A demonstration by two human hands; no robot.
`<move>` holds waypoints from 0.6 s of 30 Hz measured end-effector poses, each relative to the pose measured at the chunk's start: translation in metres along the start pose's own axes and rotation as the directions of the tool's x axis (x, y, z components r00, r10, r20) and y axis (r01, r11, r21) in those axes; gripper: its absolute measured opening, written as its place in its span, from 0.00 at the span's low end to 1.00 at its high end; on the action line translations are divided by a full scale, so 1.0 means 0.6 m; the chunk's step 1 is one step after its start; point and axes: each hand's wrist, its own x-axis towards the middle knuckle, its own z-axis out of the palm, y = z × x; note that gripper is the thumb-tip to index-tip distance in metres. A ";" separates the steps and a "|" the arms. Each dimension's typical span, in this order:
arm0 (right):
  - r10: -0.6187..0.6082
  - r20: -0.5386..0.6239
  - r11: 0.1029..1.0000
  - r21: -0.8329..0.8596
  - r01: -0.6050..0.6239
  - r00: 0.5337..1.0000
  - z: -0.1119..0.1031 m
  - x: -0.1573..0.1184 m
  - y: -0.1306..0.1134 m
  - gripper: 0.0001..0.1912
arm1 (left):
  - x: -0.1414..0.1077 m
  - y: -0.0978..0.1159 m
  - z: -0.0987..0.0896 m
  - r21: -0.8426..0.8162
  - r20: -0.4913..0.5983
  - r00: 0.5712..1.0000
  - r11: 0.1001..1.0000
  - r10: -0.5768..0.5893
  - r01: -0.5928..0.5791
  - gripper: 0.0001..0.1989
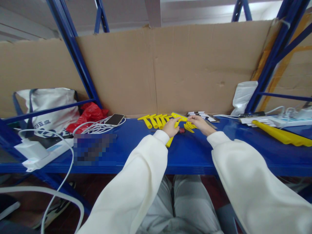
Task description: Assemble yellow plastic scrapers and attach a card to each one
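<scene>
My left hand is closed round a yellow T-shaped scraper, whose handle sticks out below my fingers. The fingers of my right hand are pinched together at the right end of the scraper's head; whether they hold a small part there I cannot make out. Just left of my hands lies a row of several like yellow scrapers on the blue table. Small yellow pieces lie in a pile under my right hand. A small red and dark object shows between the hands, partly hidden.
Black-and-white packets lie behind my right hand. At left are a phone, coiled white cable, a red plastic bag, a cloth bag and a power strip. Yellow sheeting lies right. Cardboard stands behind.
</scene>
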 end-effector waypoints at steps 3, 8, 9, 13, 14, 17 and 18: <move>-0.026 0.008 0.999 0.022 0.026 1.000 0.000 0.002 0.001 0.04 | -0.004 0.008 -0.005 0.085 0.070 0.998 0.996 -0.007 0.001 0.31; -0.047 0.011 0.998 0.048 0.046 0.999 -0.001 0.003 0.001 0.03 | -0.006 0.009 -0.005 0.134 0.102 0.995 0.991 0.017 -0.030 0.33; -0.050 0.008 0.997 0.054 0.050 0.999 -0.001 0.003 0.001 0.03 | -0.006 0.008 -0.005 0.134 0.099 0.995 0.990 0.022 -0.036 0.33; -0.044 0.005 0.997 0.065 0.043 0.999 0.000 0.004 0.000 0.03 | -0.008 0.008 -0.007 0.146 0.103 0.994 0.989 0.020 -0.035 0.33; -0.042 0.007 0.997 0.065 0.041 0.999 0.000 0.003 0.000 0.03 | -0.009 0.011 -0.008 0.154 0.110 0.994 0.988 0.008 -0.025 0.33; -0.045 0.009 0.997 0.057 0.044 0.999 0.000 0.002 0.000 0.03 | -0.013 0.019 -0.013 0.166 0.127 0.991 0.986 -0.030 0.008 0.33; -0.048 0.010 0.998 0.049 0.048 0.999 0.000 0.001 -0.001 0.03 | -0.014 0.022 -0.014 0.164 0.130 0.991 0.986 -0.041 0.019 0.33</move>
